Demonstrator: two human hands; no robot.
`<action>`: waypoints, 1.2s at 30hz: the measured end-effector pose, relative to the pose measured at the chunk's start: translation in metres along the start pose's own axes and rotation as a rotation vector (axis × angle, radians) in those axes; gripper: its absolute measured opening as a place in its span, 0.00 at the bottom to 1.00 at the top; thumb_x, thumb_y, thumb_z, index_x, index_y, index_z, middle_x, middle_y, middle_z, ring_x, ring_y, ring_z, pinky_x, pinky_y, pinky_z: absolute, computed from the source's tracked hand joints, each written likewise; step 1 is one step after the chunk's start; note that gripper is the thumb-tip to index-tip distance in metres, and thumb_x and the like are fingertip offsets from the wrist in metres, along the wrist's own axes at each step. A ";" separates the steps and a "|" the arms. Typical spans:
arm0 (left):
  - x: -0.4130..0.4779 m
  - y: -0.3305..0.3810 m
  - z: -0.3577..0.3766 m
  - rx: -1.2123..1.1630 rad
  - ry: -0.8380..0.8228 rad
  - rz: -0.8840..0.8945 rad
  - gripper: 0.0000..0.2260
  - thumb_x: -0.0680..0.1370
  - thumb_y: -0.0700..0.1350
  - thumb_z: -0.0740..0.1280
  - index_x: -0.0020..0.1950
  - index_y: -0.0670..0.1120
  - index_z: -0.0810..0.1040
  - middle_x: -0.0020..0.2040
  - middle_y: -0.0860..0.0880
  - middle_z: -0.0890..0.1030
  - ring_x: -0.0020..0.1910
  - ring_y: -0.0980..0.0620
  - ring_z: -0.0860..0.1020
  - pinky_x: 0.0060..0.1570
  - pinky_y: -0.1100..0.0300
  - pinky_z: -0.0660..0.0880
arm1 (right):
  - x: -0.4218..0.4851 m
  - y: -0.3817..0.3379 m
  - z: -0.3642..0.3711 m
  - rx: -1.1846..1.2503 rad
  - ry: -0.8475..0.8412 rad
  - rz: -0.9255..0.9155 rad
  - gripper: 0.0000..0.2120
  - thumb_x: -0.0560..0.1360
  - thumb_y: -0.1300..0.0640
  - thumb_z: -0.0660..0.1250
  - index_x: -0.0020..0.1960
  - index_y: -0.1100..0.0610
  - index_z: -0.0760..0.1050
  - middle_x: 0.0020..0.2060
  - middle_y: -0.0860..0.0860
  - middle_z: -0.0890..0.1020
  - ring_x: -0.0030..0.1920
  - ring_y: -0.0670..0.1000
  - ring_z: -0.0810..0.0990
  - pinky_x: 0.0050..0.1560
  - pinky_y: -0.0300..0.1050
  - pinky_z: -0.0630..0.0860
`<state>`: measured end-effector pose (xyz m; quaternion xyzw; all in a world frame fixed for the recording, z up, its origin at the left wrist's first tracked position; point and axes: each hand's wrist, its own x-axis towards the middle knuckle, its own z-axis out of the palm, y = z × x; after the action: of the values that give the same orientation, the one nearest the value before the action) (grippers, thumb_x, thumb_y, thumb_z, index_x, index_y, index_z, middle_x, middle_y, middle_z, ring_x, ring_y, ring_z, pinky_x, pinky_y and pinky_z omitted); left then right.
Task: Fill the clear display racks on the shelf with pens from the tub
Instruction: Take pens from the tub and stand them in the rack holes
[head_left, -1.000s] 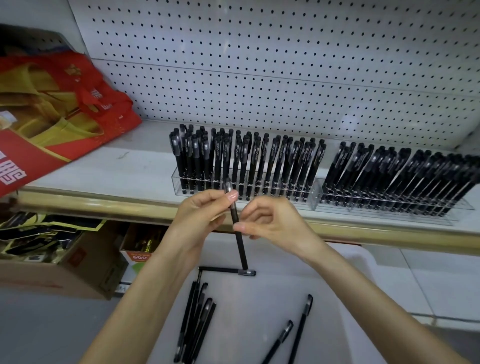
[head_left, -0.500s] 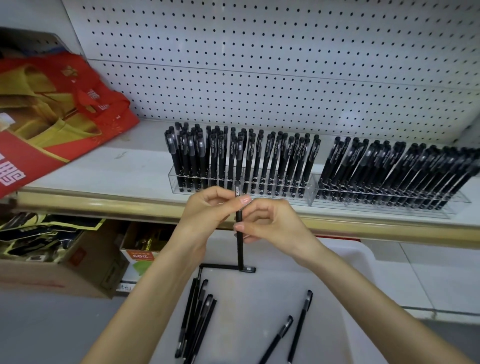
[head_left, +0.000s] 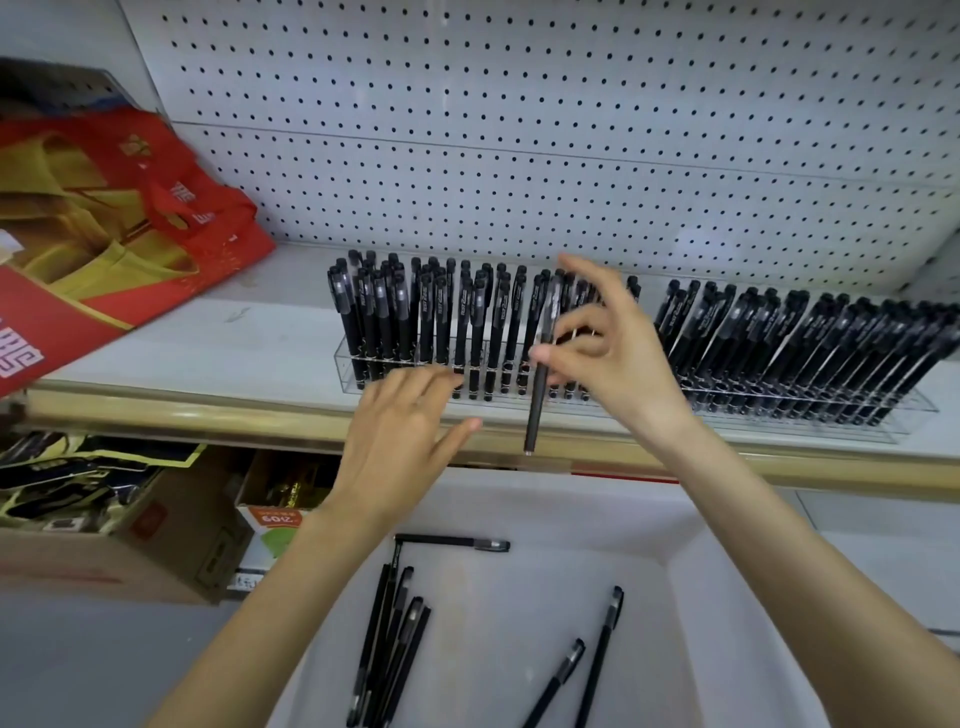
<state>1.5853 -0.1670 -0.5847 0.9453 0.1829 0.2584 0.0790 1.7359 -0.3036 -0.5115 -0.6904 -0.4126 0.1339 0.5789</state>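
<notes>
The right hand (head_left: 608, 358) is pinching one pen (head_left: 536, 410) with thumb and fingers, holding it upright just in front of the left rack (head_left: 347, 361), probably to aim at a free hole. The left hand (head_left: 405, 431) is hovering open beside it. Spare pens (head_left: 395, 639) are lying in the near tub (head_left: 696, 566).

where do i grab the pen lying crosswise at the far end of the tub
Take the crosswise pen by the middle of its barrel, coming straight down from above with thumb and forefinger on its two long sides. It lies flat on the tub floor with its mid-barrel clear of other pens, while its uncapped end sits by the bundle of pens. The open left hand is nearest.
</notes>
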 end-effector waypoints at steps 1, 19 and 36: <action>0.000 -0.001 0.003 0.060 -0.022 0.045 0.23 0.78 0.58 0.59 0.65 0.44 0.75 0.62 0.48 0.77 0.61 0.49 0.75 0.60 0.52 0.70 | 0.006 -0.002 -0.003 -0.050 0.034 -0.041 0.32 0.70 0.65 0.73 0.66 0.43 0.66 0.40 0.51 0.76 0.35 0.49 0.81 0.41 0.46 0.82; 0.001 -0.010 0.015 0.163 -0.109 0.076 0.25 0.78 0.57 0.58 0.70 0.43 0.70 0.68 0.44 0.73 0.68 0.47 0.71 0.69 0.49 0.61 | 0.041 0.042 0.015 -0.579 0.325 -0.575 0.20 0.73 0.49 0.71 0.62 0.52 0.70 0.39 0.48 0.81 0.39 0.47 0.80 0.40 0.48 0.79; 0.001 -0.010 0.014 0.155 -0.139 0.073 0.25 0.77 0.55 0.60 0.70 0.42 0.70 0.69 0.42 0.72 0.69 0.45 0.70 0.68 0.52 0.57 | 0.043 0.054 0.015 -0.958 0.257 -0.606 0.23 0.71 0.49 0.73 0.62 0.58 0.74 0.43 0.53 0.76 0.43 0.54 0.73 0.36 0.47 0.72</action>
<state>1.5905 -0.1586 -0.5986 0.9702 0.1619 0.1801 0.0086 1.7751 -0.2620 -0.5523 -0.7370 -0.5328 -0.3244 0.2601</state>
